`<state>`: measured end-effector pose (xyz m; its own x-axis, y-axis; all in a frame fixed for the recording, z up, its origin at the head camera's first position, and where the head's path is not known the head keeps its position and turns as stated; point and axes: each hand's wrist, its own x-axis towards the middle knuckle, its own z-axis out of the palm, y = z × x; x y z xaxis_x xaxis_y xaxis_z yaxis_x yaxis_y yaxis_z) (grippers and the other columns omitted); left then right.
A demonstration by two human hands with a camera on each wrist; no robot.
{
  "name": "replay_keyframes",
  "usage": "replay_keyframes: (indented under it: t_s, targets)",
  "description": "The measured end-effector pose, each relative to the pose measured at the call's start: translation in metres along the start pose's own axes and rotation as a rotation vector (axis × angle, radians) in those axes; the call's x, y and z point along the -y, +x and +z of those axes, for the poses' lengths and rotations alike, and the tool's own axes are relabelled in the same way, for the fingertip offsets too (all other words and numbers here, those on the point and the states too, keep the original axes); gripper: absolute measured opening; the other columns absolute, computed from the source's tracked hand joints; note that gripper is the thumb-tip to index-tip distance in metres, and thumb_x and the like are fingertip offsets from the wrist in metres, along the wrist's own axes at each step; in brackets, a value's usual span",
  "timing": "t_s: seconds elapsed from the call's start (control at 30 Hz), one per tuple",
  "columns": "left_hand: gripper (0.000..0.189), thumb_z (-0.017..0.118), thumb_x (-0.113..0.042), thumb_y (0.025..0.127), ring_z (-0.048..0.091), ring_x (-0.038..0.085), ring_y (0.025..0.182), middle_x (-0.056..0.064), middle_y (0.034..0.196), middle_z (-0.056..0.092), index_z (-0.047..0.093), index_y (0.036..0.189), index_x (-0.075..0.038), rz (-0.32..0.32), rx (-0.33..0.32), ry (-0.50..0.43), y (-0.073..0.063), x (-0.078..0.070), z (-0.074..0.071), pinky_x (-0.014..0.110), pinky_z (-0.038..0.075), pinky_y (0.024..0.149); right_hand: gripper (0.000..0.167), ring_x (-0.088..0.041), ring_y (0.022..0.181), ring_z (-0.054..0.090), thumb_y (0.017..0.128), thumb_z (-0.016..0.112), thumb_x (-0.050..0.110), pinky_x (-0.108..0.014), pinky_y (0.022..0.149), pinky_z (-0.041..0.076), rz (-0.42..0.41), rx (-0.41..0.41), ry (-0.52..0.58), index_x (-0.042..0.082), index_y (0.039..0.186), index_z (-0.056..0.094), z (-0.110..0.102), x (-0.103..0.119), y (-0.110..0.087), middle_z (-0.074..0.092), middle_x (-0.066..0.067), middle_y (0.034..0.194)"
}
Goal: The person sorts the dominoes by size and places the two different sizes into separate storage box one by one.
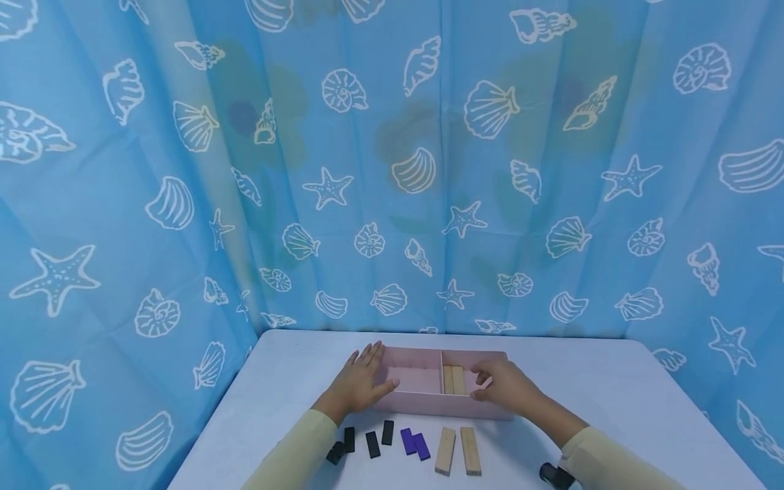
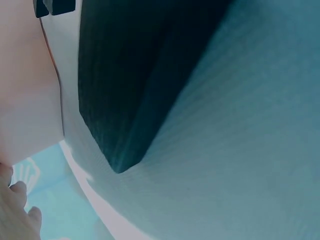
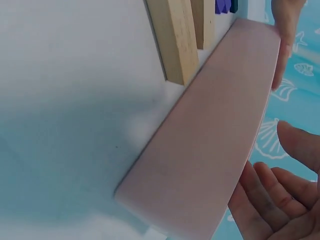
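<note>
A pink box (image 1: 429, 405) with a divider stands on the white table. My left hand (image 1: 360, 384) rests on its left end, fingers straight and thumb over the near rim. At the right compartment is my right hand (image 1: 505, 386), fingers loosely bent; in the right wrist view the thumb stands apart from the fingers and nothing shows between them. Light wooden blocks (image 1: 454, 381) lie side by side in that compartment, against the divider. Two more, a wooden block (image 1: 445, 451) and another wooden block (image 1: 470, 451), lie in front of the box.
Two purple blocks (image 1: 420, 446) touch in front of the box, left of the wooden ones. Several black blocks (image 1: 373, 444) lie further left, near the left sleeve. A dark object (image 1: 556, 475) is beside the right sleeve. A blue shell-print curtain (image 1: 392, 204) hangs behind the table.
</note>
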<state>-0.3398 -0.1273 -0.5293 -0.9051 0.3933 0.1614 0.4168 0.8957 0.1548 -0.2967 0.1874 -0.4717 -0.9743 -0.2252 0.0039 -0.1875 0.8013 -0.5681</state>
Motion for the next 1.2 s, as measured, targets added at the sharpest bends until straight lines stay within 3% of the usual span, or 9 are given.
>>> replay_keyframes:
  t_s: [0.23, 0.47, 0.67, 0.93, 1.2]
  targets:
    - [0.088, 0.036, -0.068, 0.094, 0.017, 0.029, 0.146, 0.008, 0.160, 0.020, 0.022, 0.154, -0.006, 0.008, 0.003, 0.011, 0.000, 0.000, 0.000, 0.052, 0.015, 0.115, 0.042, -0.022, 0.094, 0.065, 0.080, 0.078, 0.015, -0.041, 0.079, 0.055, 0.020, -0.112, 0.063, 0.005, 0.118, 0.065, 0.002, -0.006, -0.028, 0.067, -0.002, 0.102]
    - [0.087, 0.035, -0.067, 0.094, 0.014, 0.027, 0.147, 0.007, 0.161, 0.017, 0.019, 0.155, -0.007, 0.000, 0.011, 0.024, 0.001, 0.001, 0.000, 0.051, 0.013, 0.116, 0.038, -0.033, 0.121, 0.054, 0.087, 0.072, 0.016, -0.055, 0.098, 0.043, 0.071, -0.159, 0.136, 0.011, 0.123, 0.064, 0.012, -0.013, -0.048, 0.065, -0.004, 0.120]
    - [0.087, 0.036, -0.067, 0.094, 0.013, 0.027, 0.147, 0.006, 0.161, 0.017, 0.021, 0.155, -0.007, -0.005, 0.015, 0.013, 0.001, 0.000, -0.001, 0.051, 0.013, 0.116, 0.037, -0.034, 0.120, 0.055, 0.083, 0.075, 0.013, -0.055, 0.099, 0.042, 0.081, -0.198, 0.198, 0.012, 0.119, 0.066, 0.021, -0.017, -0.061, 0.066, -0.003, 0.118]
    - [0.087, 0.035, -0.067, 0.094, 0.014, 0.028, 0.146, 0.007, 0.161, 0.017, 0.020, 0.155, -0.007, -0.001, 0.025, 0.009, -0.001, -0.001, -0.003, 0.051, 0.013, 0.116, 0.039, -0.030, 0.113, 0.059, 0.079, 0.079, 0.011, -0.045, 0.091, 0.050, 0.098, -0.157, 0.253, 0.011, 0.116, 0.067, 0.040, -0.021, -0.068, 0.067, -0.001, 0.113]
    - [0.087, 0.034, -0.067, 0.094, 0.014, 0.027, 0.146, 0.007, 0.160, 0.017, 0.020, 0.155, -0.007, -0.005, 0.033, 0.016, -0.002, -0.002, -0.005, 0.051, 0.013, 0.116, 0.042, -0.034, 0.113, 0.058, 0.077, 0.080, 0.017, -0.047, 0.088, 0.051, 0.093, -0.033, 0.305, 0.007, 0.116, 0.066, 0.045, -0.028, -0.069, 0.067, -0.007, 0.114]
